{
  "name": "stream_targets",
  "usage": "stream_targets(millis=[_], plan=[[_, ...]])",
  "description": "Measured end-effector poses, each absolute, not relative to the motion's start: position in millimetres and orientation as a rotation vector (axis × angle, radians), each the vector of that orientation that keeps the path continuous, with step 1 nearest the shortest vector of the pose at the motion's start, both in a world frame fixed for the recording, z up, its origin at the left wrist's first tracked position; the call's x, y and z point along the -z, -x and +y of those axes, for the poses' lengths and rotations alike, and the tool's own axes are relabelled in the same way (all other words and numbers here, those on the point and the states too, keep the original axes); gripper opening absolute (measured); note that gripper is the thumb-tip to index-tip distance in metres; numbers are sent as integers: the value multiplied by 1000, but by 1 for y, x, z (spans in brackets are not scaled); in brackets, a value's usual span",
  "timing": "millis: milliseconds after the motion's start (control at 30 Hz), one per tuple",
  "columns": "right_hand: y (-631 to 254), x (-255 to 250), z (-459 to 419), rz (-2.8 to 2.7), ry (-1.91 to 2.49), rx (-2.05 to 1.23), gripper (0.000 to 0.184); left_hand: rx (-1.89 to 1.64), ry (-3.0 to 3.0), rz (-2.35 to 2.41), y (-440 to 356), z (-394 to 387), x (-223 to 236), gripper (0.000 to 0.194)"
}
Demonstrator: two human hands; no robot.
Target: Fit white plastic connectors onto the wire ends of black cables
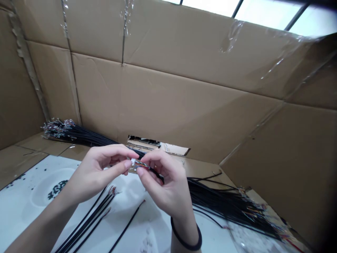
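Above the white work surface, my left hand pinches a small white plug connector between thumb and forefinger. My right hand grips the end of a black cable and pinches the thin coloured wires that come out of it. These wires run up to the connector; whether they are seated in it is too small to tell. The two hands face each other with fingertips almost touching. Part of the cable is hidden behind my right hand.
Cardboard walls enclose the back and sides, with a torn slot low in the back. Black cable bundles lie at back left and right. Loose cables and a single cable lie in front. Small dark pieces sit at left.
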State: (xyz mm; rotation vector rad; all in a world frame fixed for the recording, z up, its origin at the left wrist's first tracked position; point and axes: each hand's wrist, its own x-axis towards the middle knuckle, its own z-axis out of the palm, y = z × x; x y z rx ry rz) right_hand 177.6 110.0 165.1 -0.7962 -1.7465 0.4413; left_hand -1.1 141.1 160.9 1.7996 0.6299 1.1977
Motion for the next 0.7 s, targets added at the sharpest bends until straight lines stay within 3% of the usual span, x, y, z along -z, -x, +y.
stream_targets(millis=[233,533,700], plan=[[-176,-166,113,-1770,717,-184,15,-1194,-1837,625,0,141,-162,10],[-174,-166,107,-1703,696,-198,16,-1229,-1885,578,0,141,-158,18],[-175,-167,108,-1704,717,-198,16,-1167,-1863,576,-1,141,-158,11]])
